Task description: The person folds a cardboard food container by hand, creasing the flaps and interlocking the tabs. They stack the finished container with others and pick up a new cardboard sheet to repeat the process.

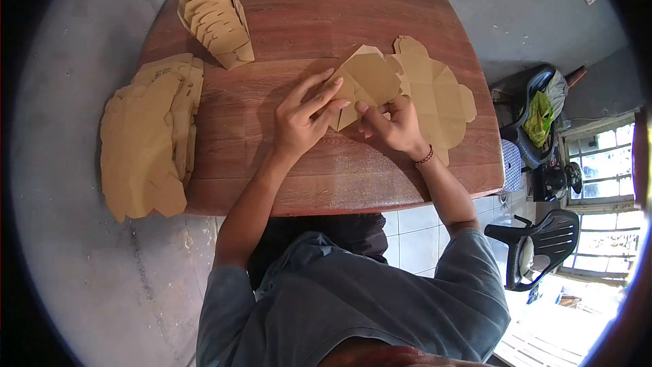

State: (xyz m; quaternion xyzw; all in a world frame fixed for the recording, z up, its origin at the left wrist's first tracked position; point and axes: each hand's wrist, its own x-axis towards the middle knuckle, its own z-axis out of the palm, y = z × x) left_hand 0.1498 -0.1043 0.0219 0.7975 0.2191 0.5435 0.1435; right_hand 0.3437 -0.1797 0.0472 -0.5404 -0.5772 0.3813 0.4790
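Observation:
A partly folded brown cardboard box [372,76] is held between my two hands near the middle of the table. My left hand [303,113] grips its left side, thumb and fingers pressed to the panel. On its near right edge, my right hand [394,124] pinches the cardboard with thumb and bent fingers; a braided bracelet circles that wrist. Just right of the box, and partly behind it and my right hand, a flat, creased cardboard blank [438,95] lies on the table.
A stack of flat cardboard blanks [146,139] lies at the table's left edge. Folded cardboard pieces [217,20] stand nested at the back left. The wooden table [292,13] meets grey walls. Black plastic chairs, one [543,245] nearer me, stand on the right.

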